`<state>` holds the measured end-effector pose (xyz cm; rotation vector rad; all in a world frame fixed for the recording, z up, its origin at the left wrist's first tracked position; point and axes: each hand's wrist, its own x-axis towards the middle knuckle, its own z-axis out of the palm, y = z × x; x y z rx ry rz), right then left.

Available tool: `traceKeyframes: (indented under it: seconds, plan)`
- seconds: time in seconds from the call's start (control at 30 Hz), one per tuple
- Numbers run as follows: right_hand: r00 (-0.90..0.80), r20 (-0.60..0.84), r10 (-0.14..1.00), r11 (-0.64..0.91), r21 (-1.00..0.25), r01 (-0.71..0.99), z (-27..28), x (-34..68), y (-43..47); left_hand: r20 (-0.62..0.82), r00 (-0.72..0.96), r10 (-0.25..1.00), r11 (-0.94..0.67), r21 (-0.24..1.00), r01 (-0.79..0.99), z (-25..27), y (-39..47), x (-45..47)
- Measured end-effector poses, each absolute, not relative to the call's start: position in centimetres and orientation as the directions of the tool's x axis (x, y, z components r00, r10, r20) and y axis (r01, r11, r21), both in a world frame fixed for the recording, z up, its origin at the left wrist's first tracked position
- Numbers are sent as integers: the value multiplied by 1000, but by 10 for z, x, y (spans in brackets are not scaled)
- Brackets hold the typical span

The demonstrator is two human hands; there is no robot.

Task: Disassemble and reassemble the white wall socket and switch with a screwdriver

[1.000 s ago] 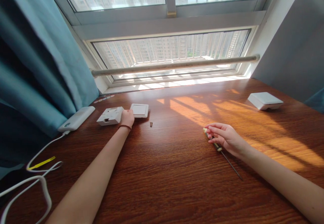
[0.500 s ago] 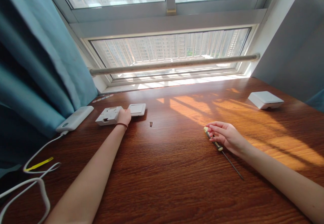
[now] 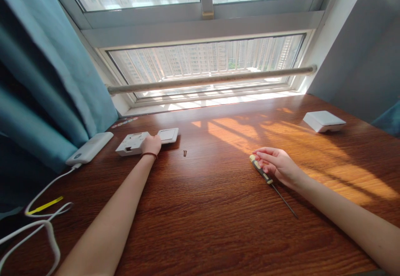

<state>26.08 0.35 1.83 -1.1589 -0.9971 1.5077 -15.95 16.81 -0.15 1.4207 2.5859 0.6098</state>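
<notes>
My left hand (image 3: 151, 144) is closed over the right end of a white switch mounting box (image 3: 130, 142), which lies on the table with its hollow side up; my fingertips are partly hidden. Just right of that hand is a white switch panel (image 3: 168, 135), close to my fingers. Two small dark screws (image 3: 185, 153) lie together farther right. A screwdriver (image 3: 261, 170) with a yellow and dark grey handle rests on the table, its long thin shaft pointing toward me. My right hand (image 3: 278, 164) is beside the handle, fingers loosely bent and apart from a full grip.
At the far right sits another white box-shaped switch unit (image 3: 325, 121). On the left, a white power bank (image 3: 90, 149) with a white cable (image 3: 50, 222) and yellow tie (image 3: 46, 205) lies by the blue curtain (image 3: 62, 68). A window with a rail (image 3: 212, 79) stands behind the wooden table (image 3: 193, 226).
My right hand's fingers have come off the screwdriver handle, which now shows along its whole length on the table. My left hand stays at the box. The view has shifted slightly.
</notes>
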Motion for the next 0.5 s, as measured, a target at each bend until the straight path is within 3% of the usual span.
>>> traceKeyframes:
  seconds: [0.07, 0.13, 0.27, 0.37, 0.5]
  plan:
    - [-41, -145, 989, -147, -988, -40, 17, 263, 5, 85, -541, 837, 470, 394, 790, 1, 166, -158]
    - [24, -32, 999, -36, -973, 228, 15, 265, 6, 93, -530, 843, 462, 381, 801, 4, 164, -156]
    - [-37, 216, 976, 180, -696, 695, 11, 268, 7, 148, -506, 850, 436, 341, 833, 9, 154, -147]
    - [-160, 207, 965, 251, -557, 792, 8, 269, 6, 253, -500, 828, 427, 295, 855, 14, 140, -136]
    - [-238, 161, 958, 287, -503, 815, 9, 267, 4, 476, -367, 800, 325, 171, 930, 25, 116, -111]
